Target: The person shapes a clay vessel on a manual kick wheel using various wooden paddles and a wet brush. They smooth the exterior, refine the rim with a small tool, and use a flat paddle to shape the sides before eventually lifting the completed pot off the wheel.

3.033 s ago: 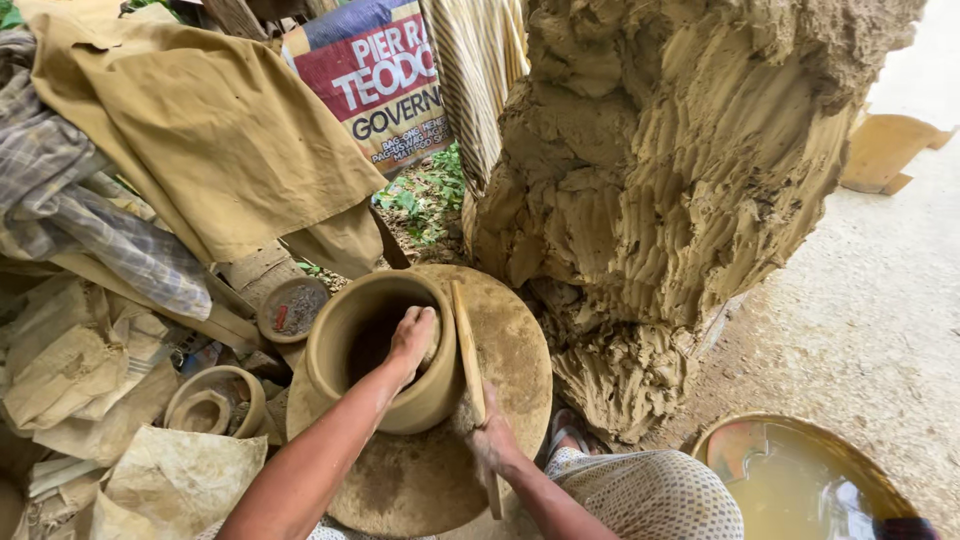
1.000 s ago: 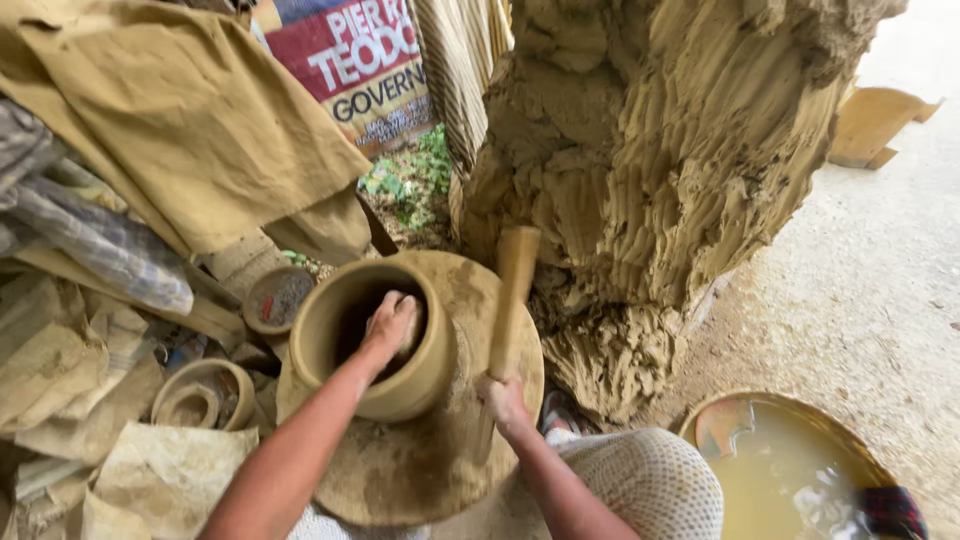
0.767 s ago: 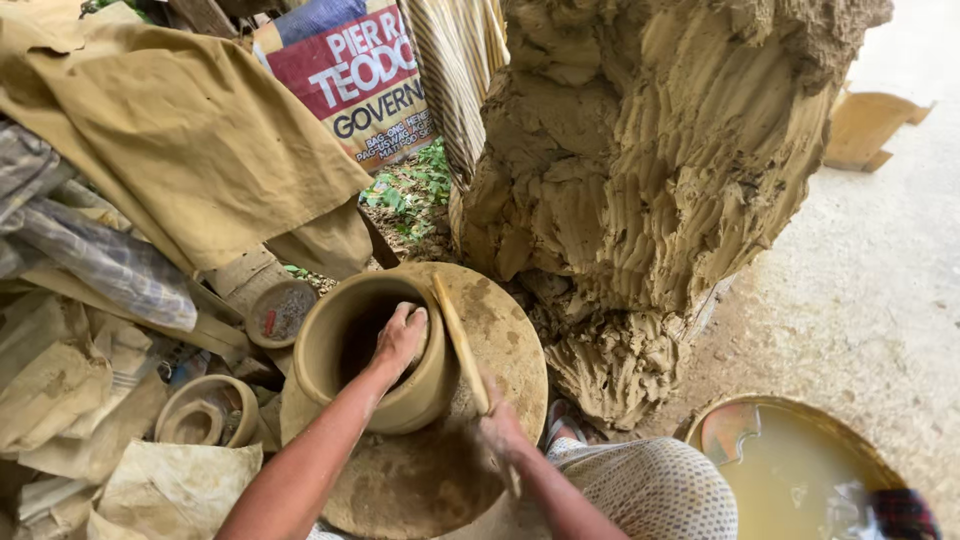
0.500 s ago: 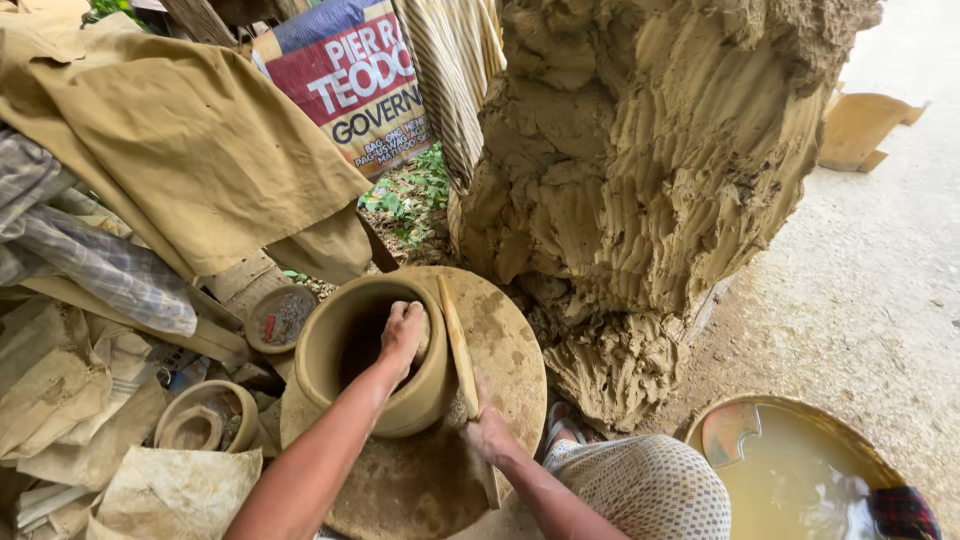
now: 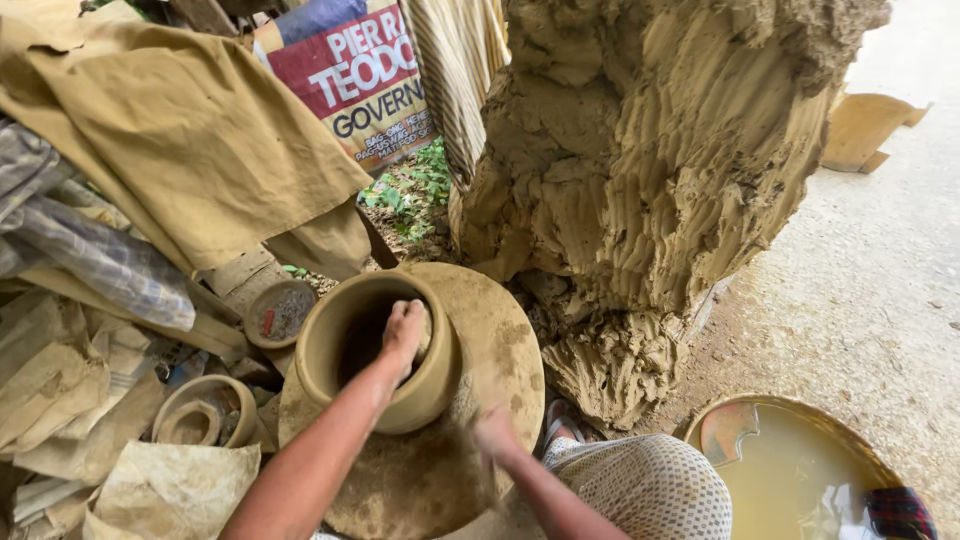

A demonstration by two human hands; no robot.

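A wet clay pot [image 5: 330, 350] with a wide mouth stands on a round clay-smeared wheel [image 5: 500, 330]. My left hand [image 5: 405, 335] reaches into the pot's mouth and presses against the inside of its right wall; the fingers are hidden in the pot. My right hand [image 5: 495, 435] is just right of the pot's lower side, blurred by motion. It grips a flat wooden paddle, which shows only as a smear against the pot's outer wall.
A tall heap of raw clay [image 5: 650, 180] rises right behind the wheel. A basin of muddy water [image 5: 790, 470] sits at the lower right. Small clay bowls [image 5: 205, 415], cloths [image 5: 190, 140] and sacks crowd the left. A printed banner [image 5: 355, 80] hangs at the back.
My right hand has been swinging the paddle against the pot's outer wall, lifting it away and bringing it back. My left hand has stayed inside the pot.
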